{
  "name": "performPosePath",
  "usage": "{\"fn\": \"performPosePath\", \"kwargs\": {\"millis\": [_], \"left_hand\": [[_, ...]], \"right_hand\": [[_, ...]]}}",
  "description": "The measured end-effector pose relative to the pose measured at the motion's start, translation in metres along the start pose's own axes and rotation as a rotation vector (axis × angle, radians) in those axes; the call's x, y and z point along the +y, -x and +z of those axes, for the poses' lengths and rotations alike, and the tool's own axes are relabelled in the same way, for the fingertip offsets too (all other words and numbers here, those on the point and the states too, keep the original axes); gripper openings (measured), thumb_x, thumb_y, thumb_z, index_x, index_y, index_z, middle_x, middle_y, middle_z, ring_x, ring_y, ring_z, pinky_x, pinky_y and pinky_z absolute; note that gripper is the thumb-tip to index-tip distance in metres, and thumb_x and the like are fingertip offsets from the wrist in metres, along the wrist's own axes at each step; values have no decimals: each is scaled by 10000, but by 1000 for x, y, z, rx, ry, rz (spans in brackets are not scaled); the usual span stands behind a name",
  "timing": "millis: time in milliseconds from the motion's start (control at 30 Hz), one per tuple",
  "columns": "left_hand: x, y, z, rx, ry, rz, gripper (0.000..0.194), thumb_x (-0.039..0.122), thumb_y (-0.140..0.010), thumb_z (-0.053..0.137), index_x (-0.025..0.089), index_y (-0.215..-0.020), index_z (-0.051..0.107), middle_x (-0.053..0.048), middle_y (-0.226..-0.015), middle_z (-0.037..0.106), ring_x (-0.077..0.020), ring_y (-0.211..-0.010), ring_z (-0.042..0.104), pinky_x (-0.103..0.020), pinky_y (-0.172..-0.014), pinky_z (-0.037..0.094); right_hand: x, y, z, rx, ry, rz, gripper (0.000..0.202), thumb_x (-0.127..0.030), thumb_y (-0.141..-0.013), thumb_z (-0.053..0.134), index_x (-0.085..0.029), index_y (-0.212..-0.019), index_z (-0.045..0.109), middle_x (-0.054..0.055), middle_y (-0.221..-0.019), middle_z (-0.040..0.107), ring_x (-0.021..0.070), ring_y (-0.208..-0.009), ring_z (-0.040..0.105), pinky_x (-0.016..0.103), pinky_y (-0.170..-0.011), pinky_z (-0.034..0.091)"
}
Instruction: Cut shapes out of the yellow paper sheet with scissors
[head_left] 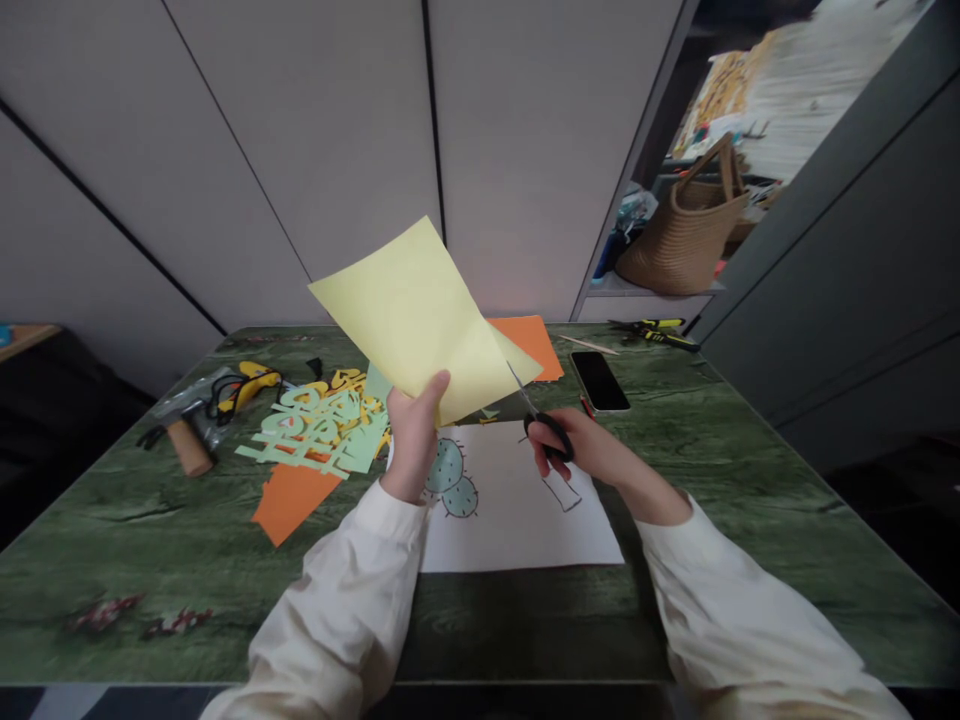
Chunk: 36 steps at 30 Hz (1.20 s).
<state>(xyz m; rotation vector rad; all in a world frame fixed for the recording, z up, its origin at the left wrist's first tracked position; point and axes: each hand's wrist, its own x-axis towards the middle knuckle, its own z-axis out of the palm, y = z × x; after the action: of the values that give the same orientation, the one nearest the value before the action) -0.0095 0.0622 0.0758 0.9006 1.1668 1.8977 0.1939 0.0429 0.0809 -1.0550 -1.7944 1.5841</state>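
Note:
My left hand (417, 428) grips a large yellow paper sheet (420, 310) by its lower edge, thumb on top, and holds it up over the table. Black-handled scissors (551, 436) are in my right hand (574, 447), fingers through the loops. Their blades point up and left at the right corner of the yellow sheet. Beneath both hands lies a white sheet (510, 530) with blue-green spiky rounded shapes (453, 478) at its left and a black outline drawing at its right, partly below my right hand.
Green and yellow cut paper scraps (322, 420) and an orange piece (296, 500) lie left. Beyond them are a wooden-handled tool (189, 446) and a yellow tool (251, 385). Orange paper (534, 345), a phone (599, 381) and pliers (660, 333) lie toward the back right.

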Motion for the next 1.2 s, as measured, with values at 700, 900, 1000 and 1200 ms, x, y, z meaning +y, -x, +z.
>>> {"fn": "performPosePath", "kwargs": {"millis": [700, 900, 1000, 1200], "left_hand": [[-1, 1, -1, -53, 53, 21, 465, 256, -634, 749, 108, -1057, 625, -133, -1036, 675, -230, -945, 640, -332, -839, 517], [1, 1, 1, -19, -15, -19, 447, 243, -599, 770, 91, -1000, 644, -146, -1042, 671, -225, -891, 654, -315, -782, 534], [1, 1, 1, -37, -24, -9, 462, 245, -600, 767, 98, -1019, 639, -138, -1035, 674, -223, -895, 653, -313, -781, 533], [-2, 2, 0, -46, -55, 12, 456, 260, -593, 767, 107, -1003, 640, -129, -1006, 680, -225, -890, 652, -321, -777, 532]], "right_hand": [[3, -1, 1, 41, 30, 14, 340, -394, -835, 524, -166, -589, 469, 1, -497, 590, 31, -318, 391, 193, -323, 261], [-1, -1, 2, 34, -4, 7, 363, -402, -835, 523, -162, -567, 475, 4, -481, 575, 35, -316, 395, 196, -317, 263], [-2, -1, 2, 23, -25, -13, 378, -430, -830, 524, -155, -573, 485, 3, -490, 578, 32, -314, 397, 192, -319, 270], [-2, -1, 2, 29, -37, -28, 402, -478, -842, 486, -153, -605, 482, 0, -509, 586, 34, -324, 405, 188, -331, 282]]}}
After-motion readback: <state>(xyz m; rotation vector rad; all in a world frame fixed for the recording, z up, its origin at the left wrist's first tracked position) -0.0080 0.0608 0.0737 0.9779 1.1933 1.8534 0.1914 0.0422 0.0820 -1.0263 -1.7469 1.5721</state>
